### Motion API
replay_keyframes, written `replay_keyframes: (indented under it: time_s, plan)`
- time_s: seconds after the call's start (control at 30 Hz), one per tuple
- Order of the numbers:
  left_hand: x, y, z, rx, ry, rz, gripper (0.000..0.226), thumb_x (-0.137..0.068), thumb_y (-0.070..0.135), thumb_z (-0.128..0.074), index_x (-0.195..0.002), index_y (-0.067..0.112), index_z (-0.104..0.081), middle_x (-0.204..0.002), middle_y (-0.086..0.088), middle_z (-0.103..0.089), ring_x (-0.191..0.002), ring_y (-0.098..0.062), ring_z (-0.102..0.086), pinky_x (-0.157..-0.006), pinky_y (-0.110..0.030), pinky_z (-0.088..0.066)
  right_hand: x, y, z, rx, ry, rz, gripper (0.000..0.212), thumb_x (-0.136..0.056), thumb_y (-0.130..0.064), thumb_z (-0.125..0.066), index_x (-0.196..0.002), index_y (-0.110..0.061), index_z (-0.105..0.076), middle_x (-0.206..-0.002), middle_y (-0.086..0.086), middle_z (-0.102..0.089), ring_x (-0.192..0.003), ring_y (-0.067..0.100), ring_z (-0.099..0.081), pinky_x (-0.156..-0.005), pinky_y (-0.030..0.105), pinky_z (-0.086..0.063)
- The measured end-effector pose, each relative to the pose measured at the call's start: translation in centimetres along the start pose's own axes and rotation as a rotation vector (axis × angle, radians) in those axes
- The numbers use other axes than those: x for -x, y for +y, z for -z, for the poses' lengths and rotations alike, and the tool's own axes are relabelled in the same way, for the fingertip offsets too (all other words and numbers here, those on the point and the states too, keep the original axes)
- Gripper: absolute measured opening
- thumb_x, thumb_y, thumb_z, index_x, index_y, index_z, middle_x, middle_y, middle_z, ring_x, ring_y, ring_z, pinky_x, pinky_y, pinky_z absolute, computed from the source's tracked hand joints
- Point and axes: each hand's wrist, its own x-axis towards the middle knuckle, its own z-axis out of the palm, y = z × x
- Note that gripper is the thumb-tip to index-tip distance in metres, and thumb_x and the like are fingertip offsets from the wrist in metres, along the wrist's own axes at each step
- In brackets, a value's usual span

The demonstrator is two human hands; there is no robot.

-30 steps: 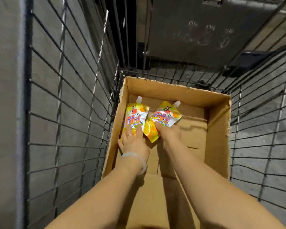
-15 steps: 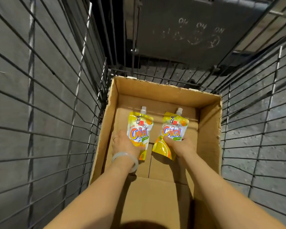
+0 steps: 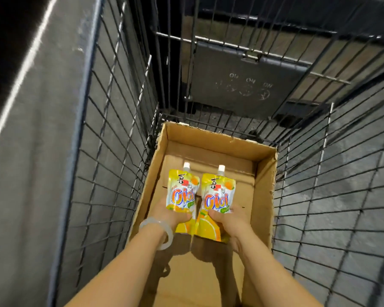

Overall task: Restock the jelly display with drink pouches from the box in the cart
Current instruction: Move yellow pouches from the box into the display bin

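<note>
Two bare forearms reach from the near edge down into a wire shopping cart (image 3: pixel 111 151). An open cardboard box (image 3: pixel 263 196) sits on the cart floor against the left wire wall, its near flap folded flat under the arms.

Left hand (image 3: pixel 171 214): fingers curled beneath and thumb laid across the lower front of the left drink pouch (image 3: pixel 182 196), which it grips. A pale translucent bangle (image 3: pixel 164 234) circles the wrist.

Right hand (image 3: pixel 227 220): fingers wrapped behind and thumb pressed on the lower front of the right drink pouch (image 3: pixel 218 200), gripping it.

Both pouches are yellow and white with orange-slice artwork and red "Cici" lettering, and each carries a white screw cap at the top. They are held upright, caps pointing toward the far wall of the box, fronts facing the onlooker. They stand just beside each other with their inner edges almost touching, over the middle of the box, and look raised clear of its floor. The visible floor of the box is bare cardboard, with the seams of the bottom flaps showing.

Beyond the far wall of the box rises the cart's folded child-seat panel (image 3: pixel 246 85), a grey plastic plate with embossed marks reading upside down. Grey flooring (image 3: pixel 353 173) shows through the right wire wall. A grey surface with a pale stripe runs along the left side of the cart.
</note>
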Motion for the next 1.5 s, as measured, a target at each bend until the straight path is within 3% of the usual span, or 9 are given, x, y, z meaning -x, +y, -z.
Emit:
replay_keyframes:
  time_s: [0.13,0.23,0.37,0.5,0.7,0.87,1.03,1.23,1.5]
  plan:
    - [5.3,1.0,1.1,0.119,-0.015,-0.139,0.043,-0.059,0.002,-0.08,-0.093,0.022,-0.063,-0.101,-0.01,-0.071,-0.093,-0.026,-0.066,-0.087,-0.041,-0.055,4.0,-2.8,1.2,-0.007,-0.078,0.145,0.038,-0.072,-0.003,-0.078,-0.107,-0.007,-0.061,-0.095,0.01,-0.071,-0.082,0.026,-0.068,-0.074,0.035,-0.055]
    - [9.6,1.4,1.5,0.281,0.013,-0.237,0.039,-0.073,-0.007,-0.073,-0.095,0.022,-0.06,-0.09,-0.005,-0.071,-0.078,-0.021,-0.067,-0.072,-0.031,-0.059,7.8,-4.9,2.1,0.004,-0.184,0.254,0.04,-0.074,0.001,-0.075,-0.11,-0.005,-0.059,-0.102,0.015,-0.071,-0.086,0.029,-0.069,-0.076,0.038,-0.056]
    - [16.5,0.7,1.5,0.463,-0.002,-0.325,0.053,-0.07,-0.005,-0.077,-0.117,0.009,-0.057,-0.107,-0.016,-0.07,-0.095,-0.033,-0.067,-0.088,-0.046,-0.055,14.0,-6.1,3.9,0.029,-0.329,0.383,0.048,-0.075,0.001,-0.073,-0.118,-0.006,-0.051,-0.105,0.014,-0.071,-0.085,0.026,-0.07,-0.065,0.033,-0.057]
    - [23.4,-2.8,1.4,0.542,0.021,-0.41,0.054,-0.069,-0.002,-0.078,-0.116,0.014,-0.056,-0.108,-0.015,-0.071,-0.099,-0.036,-0.067,-0.088,-0.057,-0.052,20.9,-5.2,5.9,0.161,-0.481,0.479,0.045,-0.076,-0.003,-0.074,-0.116,-0.006,-0.054,-0.1,0.011,-0.073,-0.079,0.021,-0.072,-0.055,0.025,-0.054]
    - [33.9,-9.0,1.1,0.675,0.194,-0.492,0.06,-0.059,-0.006,-0.078,-0.11,0.008,-0.052,-0.11,-0.02,-0.066,-0.094,-0.034,-0.063,-0.089,-0.052,-0.051,30.7,-0.7,7.2,0.368,-0.643,0.631,0.023,-0.079,0.002,-0.068,-0.09,-0.015,-0.059,-0.081,0.0,-0.073,-0.073,0.016,-0.069,-0.062,0.03,-0.056]
    - [41.2,-16.1,1.8,0.82,0.365,-0.541,0.05,-0.074,-0.018,-0.066,-0.113,0.009,-0.049,-0.105,-0.014,-0.066,-0.086,-0.024,-0.066,-0.067,-0.03,-0.059,37.4,4.2,5.4,0.522,-0.784,0.679,0.036,-0.076,-0.003,-0.074,-0.107,-0.01,-0.057,-0.1,0.009,-0.072,-0.088,0.024,-0.07,-0.063,0.028,-0.055]
    - [48.2,-25.7,2.0,0.983,0.606,-0.569,0.057,-0.07,-0.017,-0.07,-0.118,0.006,-0.05,-0.11,-0.017,-0.066,-0.098,-0.034,-0.064,-0.087,-0.05,-0.054,44.2,11.4,2.9,0.642,-0.979,0.712,0.036,-0.074,-0.001,-0.074,-0.106,-0.007,-0.058,-0.097,0.01,-0.073,-0.086,0.026,-0.071,-0.067,0.034,-0.058]
    - [58.3,-40.3,-1.3,1.193,0.843,-0.607,0.058,-0.068,-0.017,-0.071,-0.117,0.01,-0.053,-0.103,-0.014,-0.069,-0.086,-0.029,-0.067,-0.068,-0.037,-0.059,53.2,25.0,2.0,0.851,-1.251,0.716,0.035,-0.074,0.001,-0.074,-0.102,-0.012,-0.058,-0.098,0.009,-0.073,-0.087,0.026,-0.072,-0.072,0.039,-0.059]
    - [74.5,-61.1,-12.7,1.48,1.229,-0.579,0.036,-0.082,-0.004,-0.065,-0.113,0.013,-0.058,-0.108,-0.014,-0.07,-0.101,-0.036,-0.066,-0.088,-0.053,-0.053,65.6,48.6,7.4,1.095,-1.575,0.603,0.037,-0.074,0.005,-0.072,-0.103,-0.01,-0.057,-0.1,0.013,-0.071,-0.088,0.031,-0.069,-0.08,0.044,-0.056]
